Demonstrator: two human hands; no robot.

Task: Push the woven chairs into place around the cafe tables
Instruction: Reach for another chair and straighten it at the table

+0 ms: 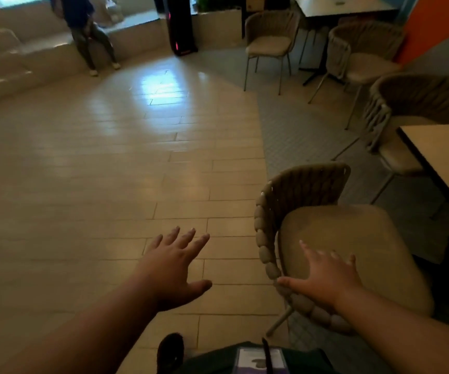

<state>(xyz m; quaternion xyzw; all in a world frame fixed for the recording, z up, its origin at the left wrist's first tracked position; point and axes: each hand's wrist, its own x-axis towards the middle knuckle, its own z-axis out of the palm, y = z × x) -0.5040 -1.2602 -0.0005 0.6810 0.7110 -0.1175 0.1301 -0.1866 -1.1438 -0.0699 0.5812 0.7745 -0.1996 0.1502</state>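
A woven chair (326, 233) with a beige seat cushion stands right in front of me, its curved rope back toward me and its seat facing the near cafe table (444, 157) at the right edge. My right hand (326, 276) hovers over the chair's back rim with fingers spread, thumb close to the rope edge, holding nothing. My left hand (175, 265) is stretched out over the tiled floor to the left of the chair, fingers apart and empty.
Three more woven chairs (269, 39), (363, 58), (412, 114) stand along the right side, near a far table (342, 6). A person (88, 31) leans on a pale bench at the back left. A tall black speaker (180, 25) stands at the back.
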